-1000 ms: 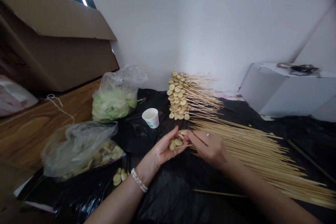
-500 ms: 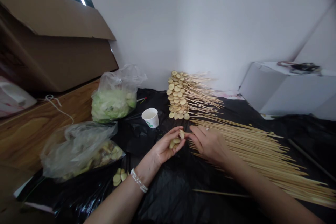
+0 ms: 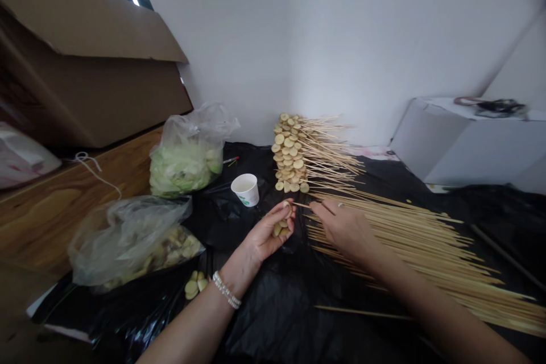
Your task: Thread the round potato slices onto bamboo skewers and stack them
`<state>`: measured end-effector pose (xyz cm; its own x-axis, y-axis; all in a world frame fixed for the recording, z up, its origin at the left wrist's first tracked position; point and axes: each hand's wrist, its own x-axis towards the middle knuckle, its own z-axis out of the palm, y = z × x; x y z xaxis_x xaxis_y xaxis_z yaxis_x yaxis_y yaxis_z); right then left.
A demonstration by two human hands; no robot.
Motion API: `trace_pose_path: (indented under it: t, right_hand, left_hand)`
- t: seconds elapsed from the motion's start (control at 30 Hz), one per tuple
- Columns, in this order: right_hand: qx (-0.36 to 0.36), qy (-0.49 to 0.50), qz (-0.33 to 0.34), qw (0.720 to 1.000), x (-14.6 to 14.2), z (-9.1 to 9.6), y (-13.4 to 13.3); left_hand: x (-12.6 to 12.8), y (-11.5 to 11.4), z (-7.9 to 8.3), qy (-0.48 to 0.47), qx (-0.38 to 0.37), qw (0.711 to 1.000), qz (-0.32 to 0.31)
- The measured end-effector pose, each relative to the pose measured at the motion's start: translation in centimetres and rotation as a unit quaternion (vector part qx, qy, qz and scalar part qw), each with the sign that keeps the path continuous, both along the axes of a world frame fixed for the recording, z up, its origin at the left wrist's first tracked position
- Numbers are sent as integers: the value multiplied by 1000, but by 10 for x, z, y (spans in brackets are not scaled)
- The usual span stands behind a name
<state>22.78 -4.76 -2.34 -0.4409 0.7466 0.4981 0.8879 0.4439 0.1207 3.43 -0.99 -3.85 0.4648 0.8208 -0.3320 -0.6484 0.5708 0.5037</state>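
My left hand (image 3: 271, 234) is curled round several pale yellow slices (image 3: 281, 223), one pinched at the fingertips. My right hand (image 3: 344, 226) pinches a thin bamboo skewer (image 3: 302, 205) whose tip touches that pinched slice. Just past my right hand lies a broad heap of bare skewers (image 3: 409, 239) on black plastic sheet (image 3: 277, 307). Behind both hands stands a stack of loaded skewers (image 3: 294, 153), slices at the left end.
A white paper cup (image 3: 245, 189) stands left of the stack. Two clear bags lie at the left, one of green leaves (image 3: 187, 159), one of slices (image 3: 140, 242). Loose slices (image 3: 194, 285) lie near my left wrist. Cardboard box (image 3: 85, 62) at back left, white box (image 3: 460, 142) at right.
My left hand closed from a flat palm into a curl around the slices and rose slightly. My right hand drew back to the right, and the skewer's tip now meets the pinched slice.
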Motion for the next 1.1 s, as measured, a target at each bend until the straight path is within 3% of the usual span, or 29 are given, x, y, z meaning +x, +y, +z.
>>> trace_pose_path:
  t: [0.23,0.67,1.1]
  right_hand:
    - [3,12,25,1000,1,-3,0]
    - [-34,-4,11,999,-2,-1,-1]
    - [-59,-18,5,998,-4,-3,-2]
  left_hand:
    - [0,1,0,-4,-10,1000,13]
    - [1,4,0,21,-24,998,54]
    - [3,6,-5,64,12,996,68]
